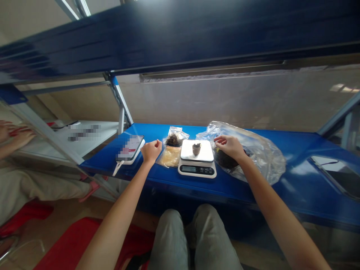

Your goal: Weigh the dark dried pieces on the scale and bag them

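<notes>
A white digital kitchen scale (197,170) stands in front of me with a lit display. On its plate sits a small brown cup (196,150) filled with dark, crumbly material. My left hand (152,151) is curled into a fist left of the scale, and nothing shows in it. On the right, my right hand (229,146) is over a large clear plastic bag (266,155) with dark loose material (225,159) in it. Its fingers are bent together; whatever they pinch is too small to make out. Beside the scale lie a small bag of dark dried bits (173,140) and a bag of yellowish material (170,156).
A phone (131,149) with a white cable lies on the blue shelf (157,183) at the left. Another dark flat device (341,174) is at the right. A blue shelf beam (180,41) crosses overhead. A co-worker's hands (19,135) show at far left.
</notes>
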